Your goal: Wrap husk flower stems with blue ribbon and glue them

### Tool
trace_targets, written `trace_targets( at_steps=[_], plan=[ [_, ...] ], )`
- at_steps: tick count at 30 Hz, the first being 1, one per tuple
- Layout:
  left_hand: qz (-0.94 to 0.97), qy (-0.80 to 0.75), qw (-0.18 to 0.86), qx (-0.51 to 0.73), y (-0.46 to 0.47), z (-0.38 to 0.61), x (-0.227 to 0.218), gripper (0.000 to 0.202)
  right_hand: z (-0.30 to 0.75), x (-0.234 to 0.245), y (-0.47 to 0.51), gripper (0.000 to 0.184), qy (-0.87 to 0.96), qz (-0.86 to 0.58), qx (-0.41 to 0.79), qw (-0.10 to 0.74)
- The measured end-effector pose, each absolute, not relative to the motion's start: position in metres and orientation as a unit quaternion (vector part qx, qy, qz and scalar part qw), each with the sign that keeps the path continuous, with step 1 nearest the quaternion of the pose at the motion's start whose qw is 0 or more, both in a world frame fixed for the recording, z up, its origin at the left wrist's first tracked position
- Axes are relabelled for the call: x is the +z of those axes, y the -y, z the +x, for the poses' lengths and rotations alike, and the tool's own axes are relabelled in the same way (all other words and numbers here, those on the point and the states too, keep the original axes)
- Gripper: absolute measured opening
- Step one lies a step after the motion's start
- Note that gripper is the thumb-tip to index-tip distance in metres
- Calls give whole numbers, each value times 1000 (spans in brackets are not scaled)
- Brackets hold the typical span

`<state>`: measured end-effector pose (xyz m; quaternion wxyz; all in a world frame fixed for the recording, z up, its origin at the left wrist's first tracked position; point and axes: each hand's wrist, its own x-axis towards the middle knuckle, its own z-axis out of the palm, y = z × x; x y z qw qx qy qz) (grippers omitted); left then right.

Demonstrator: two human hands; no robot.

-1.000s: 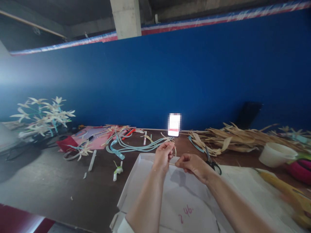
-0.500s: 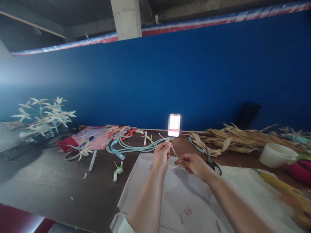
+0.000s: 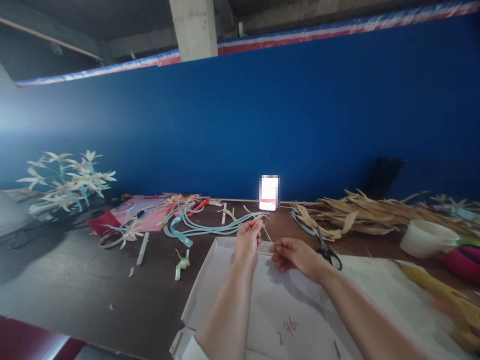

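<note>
A thin straw-coloured strip slants between my two hands, above the back edge of a shallow white cardboard box lid. Its upper end is in the closed fingertips of my left hand. My right hand, lower and to the right, pinches near its lower end with the fingers curled in. Another pale thin piece shows beside the right fingertips; whether it is held I cannot tell. Black-handled scissors lie just right of my right hand.
Pale blue-green stems lie behind the left hand. Dried husks and a white cup are at right, with a yellow tool nearer. A lit phone stands at the wall. White husk flowers stand far left.
My right fingers have curled in and shifted slightly left and down around the strip. My left hand stays nearly still.
</note>
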<state>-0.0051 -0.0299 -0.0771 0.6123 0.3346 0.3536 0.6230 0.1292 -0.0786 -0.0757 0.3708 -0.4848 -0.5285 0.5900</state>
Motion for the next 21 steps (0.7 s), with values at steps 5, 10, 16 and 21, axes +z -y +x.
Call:
trace_targets(
  at_steps=[5, 10, 16, 21],
  plan=[
    [327, -359, 608, 628, 29, -5, -77, 29, 128, -72, 80, 32, 523, -483, 596, 372],
    [335, -364, 609, 620, 29, -5, -78, 29, 128, -67, 79, 38, 529, -507, 570, 372],
    [380, -343, 629, 585, 32, -5, -76, 29, 130, -64, 80, 43, 562, -506, 518, 400],
    [405, -335, 651, 548, 37, -3, -71, 29, 132, -63, 81, 40, 511, -443, 615, 405]
  ],
)
